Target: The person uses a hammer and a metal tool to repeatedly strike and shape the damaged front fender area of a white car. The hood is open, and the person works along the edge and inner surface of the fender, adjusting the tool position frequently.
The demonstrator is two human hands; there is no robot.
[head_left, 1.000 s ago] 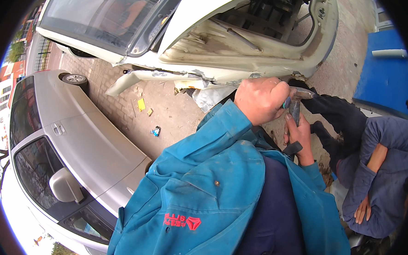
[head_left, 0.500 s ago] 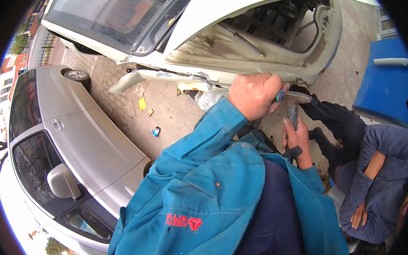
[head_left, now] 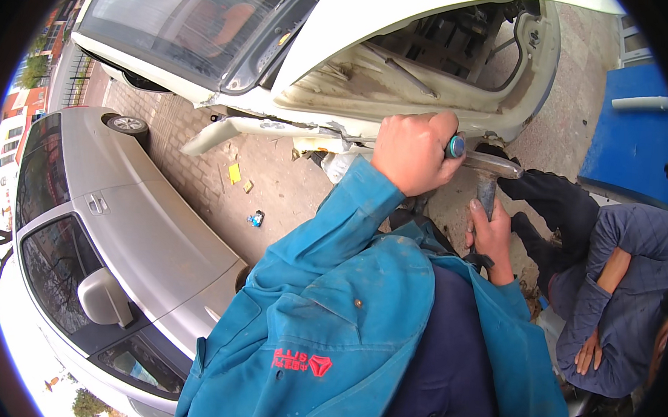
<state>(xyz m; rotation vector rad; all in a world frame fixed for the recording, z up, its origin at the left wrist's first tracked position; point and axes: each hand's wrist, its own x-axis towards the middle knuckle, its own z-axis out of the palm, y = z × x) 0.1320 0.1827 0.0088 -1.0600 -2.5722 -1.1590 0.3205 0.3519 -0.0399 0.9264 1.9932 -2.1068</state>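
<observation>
My left hand [head_left: 415,152] is closed in a fist around a screwdriver [head_left: 456,146], whose rounded blue-green handle end sticks out on the right. Its shaft side points left, toward the torn lower edge of a cream-white car body [head_left: 331,121]; the tip is hard to make out. In my right hand [head_left: 491,236] is a hammer [head_left: 486,192], gripped by its handle below the metal head. The hammer head lies just right of the screwdriver's end; whether they touch I cannot tell.
A silver van [head_left: 174,230] stands at the left. On the right a person in grey-blue clothes [head_left: 617,291] sits with arms folded, dark-trousered legs reaching toward the hammer. A blue panel [head_left: 632,141] is behind them. Yellow scraps [head_left: 234,174] and a blue wrapper [head_left: 256,219] litter the ground.
The hammer and my right hand have shifted slightly right and down, away from the screwdriver's end. My left hand has stayed nearly in place, turned a little.
</observation>
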